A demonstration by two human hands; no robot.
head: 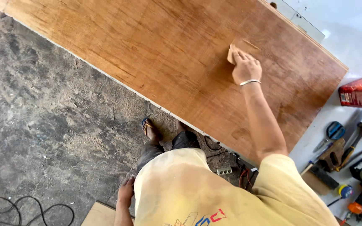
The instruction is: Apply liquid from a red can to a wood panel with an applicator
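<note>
Our right hand (246, 69) presses flat fingers on the sandpaper (237, 49), lying on the long board (147, 46); our left hand (125, 191) hangs loose, well away.

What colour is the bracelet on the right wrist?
Silver, a thin metal band by the right hand; seen in the head view.
</note>
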